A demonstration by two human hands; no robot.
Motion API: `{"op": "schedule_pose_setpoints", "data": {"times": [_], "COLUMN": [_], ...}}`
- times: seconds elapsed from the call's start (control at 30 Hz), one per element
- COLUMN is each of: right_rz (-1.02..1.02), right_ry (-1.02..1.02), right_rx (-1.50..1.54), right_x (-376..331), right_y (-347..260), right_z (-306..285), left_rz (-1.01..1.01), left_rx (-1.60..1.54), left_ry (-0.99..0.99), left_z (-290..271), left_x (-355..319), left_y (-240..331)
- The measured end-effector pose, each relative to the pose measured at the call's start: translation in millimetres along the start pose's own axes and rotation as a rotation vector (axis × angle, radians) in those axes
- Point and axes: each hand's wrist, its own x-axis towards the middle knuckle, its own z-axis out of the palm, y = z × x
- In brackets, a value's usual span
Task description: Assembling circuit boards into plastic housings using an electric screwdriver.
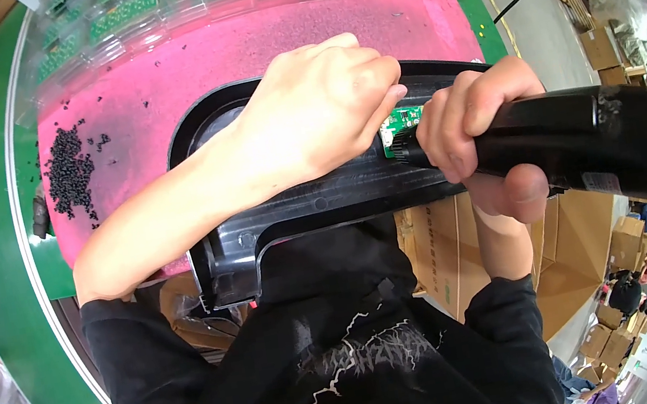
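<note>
Head view, looking down. Left hand (pixel 321 105) pressing on top of the black plastic housing (pixel 297 198), fingers curled and clamped against its upper face, holding it steady. Right hand (pixel 481 130) wrapping tightly around the black electric screwdriver (pixel 575 137), thumb showing underneath the barrel, tool lying nearly level and pointing left. Screwdriver tip meeting the small green circuit board (pixel 400 122) seated in the housing, just beside the left fingertips (pixel 395 93); exact contact point hiding behind the fingers. Housing resting across the near edge of the pink mat (pixel 153 85) on the worktop, partly overhanging toward the body. Lying on the mat to the left, well apart from the housing, a heap of small black screws (pixel 69 170), with a few strays scattered nearby. Standing along the far edge of the mat, clear plastic trays (pixel 166 11) holding green parts. Showing below the right forearm, open cardboard boxes (pixel 467 255). Filling the lower middle, black sleeves and a black printed shirt (pixel 348 359).
</note>
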Motion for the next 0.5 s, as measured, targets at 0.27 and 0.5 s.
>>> {"op": "schedule_pose_setpoints", "data": {"times": [0.27, 0.5], "right_rz": [-0.036, -0.436], "right_ry": [0.162, 0.075], "right_rx": [0.037, 0.265], "right_x": [-8.0, 0.1], "right_y": [-5.5, -17.5], "right_z": [1.1, -23.5], "left_rz": [0.023, 0.088], "left_rx": [-0.039, -0.275], "left_ry": [-0.081, -0.172], "left_z": [-1.6, 1.6], "left_x": [-2.5, 3.1], "left_y": [-0.7, -1.7]}}
